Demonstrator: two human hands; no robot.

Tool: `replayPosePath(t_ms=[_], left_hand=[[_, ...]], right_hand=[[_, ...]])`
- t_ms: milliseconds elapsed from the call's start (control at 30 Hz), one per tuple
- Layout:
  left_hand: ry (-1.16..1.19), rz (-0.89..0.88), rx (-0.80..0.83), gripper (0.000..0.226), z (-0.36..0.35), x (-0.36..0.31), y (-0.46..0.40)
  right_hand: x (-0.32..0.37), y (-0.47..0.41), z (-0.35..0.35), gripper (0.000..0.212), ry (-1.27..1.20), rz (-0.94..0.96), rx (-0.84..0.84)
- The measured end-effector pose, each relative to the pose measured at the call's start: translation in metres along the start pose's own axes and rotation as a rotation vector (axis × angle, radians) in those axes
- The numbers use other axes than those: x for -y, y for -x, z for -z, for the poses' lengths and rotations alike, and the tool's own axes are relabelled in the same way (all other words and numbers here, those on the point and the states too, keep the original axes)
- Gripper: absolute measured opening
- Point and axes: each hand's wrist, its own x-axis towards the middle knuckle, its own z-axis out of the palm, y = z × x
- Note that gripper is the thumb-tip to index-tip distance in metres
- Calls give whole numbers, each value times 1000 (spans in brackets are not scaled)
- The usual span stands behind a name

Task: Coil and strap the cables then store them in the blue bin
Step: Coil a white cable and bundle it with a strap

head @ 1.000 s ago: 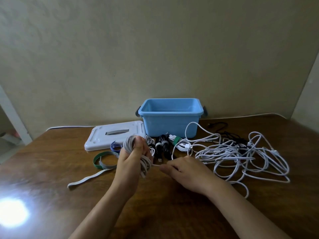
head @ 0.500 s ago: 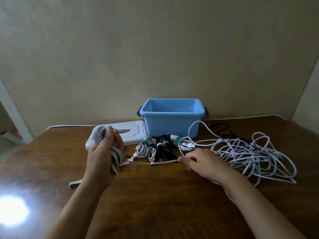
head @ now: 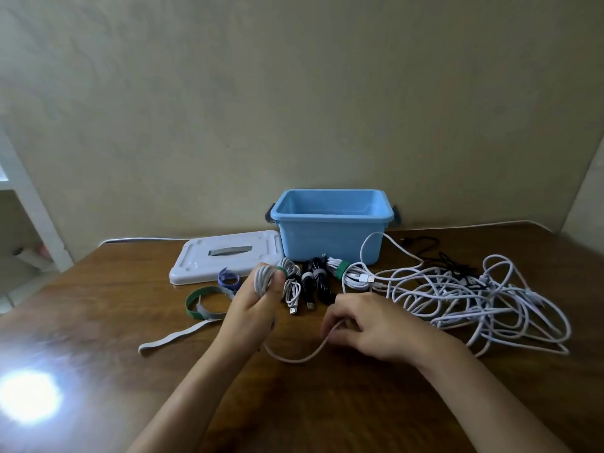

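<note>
My left hand [head: 251, 308] grips a coil of white cable [head: 263, 278] above the table. A slack loop of the same cable [head: 294, 356] sags to the tabletop and runs up into my right hand [head: 369, 325], which pinches it. To the right lies a big tangle of loose white cable [head: 474, 299]. Several strapped bundles, white and black [head: 310, 282], lie in front of the open blue bin [head: 331, 223] at the back of the table.
The bin's pale lid [head: 225, 255] lies flat left of the bin. Loose straps sit near my left hand: a green ring [head: 202, 302], a purple one [head: 228, 276] and a grey strip [head: 173, 336]. A black cable [head: 438, 253] lies behind the white tangle. Glare spot at lower left.
My left hand swung back right toward the bundles with the coil. My right hand came down and left, and the taut cable between the hands now hangs slack.
</note>
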Motion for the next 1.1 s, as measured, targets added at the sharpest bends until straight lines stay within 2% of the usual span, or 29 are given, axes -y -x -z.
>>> replayPosePath(t_ms=[100,200,267,367,433,467,533,633,733,833,1000,1100], left_hand=[[-82,-39,14,40,1,6,-3],[-221,-118,78,41,1,15,-6],[-299,-133,126,54,-1,21,-7],[-315,-106,225,89,-3,23,-7],[-358,-55,291,97,-6,21,-7],[-418,-34,314,92,-8,19,-6],[-557,-29,311,64,-14,19,-5],[-614,-58,292,26,-15,17,-3],[-564,-72,322,11,-14,15,0],[-456,-66,343,14,-16,8,4],[-20,92,270,25,-20,-9,14],[139,114,260,25,-23,-15,17]], right_hand=[[1,-2,-1,6,37,43,-115],[-1,-4,0,12,-189,76,-284],[-3,-4,0,13,-331,72,-372],[-2,-4,-1,13,-433,84,-443],[-1,-4,-1,13,-478,88,-478],[0,-4,-1,12,-498,92,-484],[1,-4,-3,12,-522,94,-477],[5,-6,-7,11,-551,112,-444],[7,-7,-8,8,-532,107,-446],[6,-6,-9,6,-437,85,-525],[-5,-7,-10,52,-239,-36,-637],[-5,-9,-17,66,-93,-87,-597]])
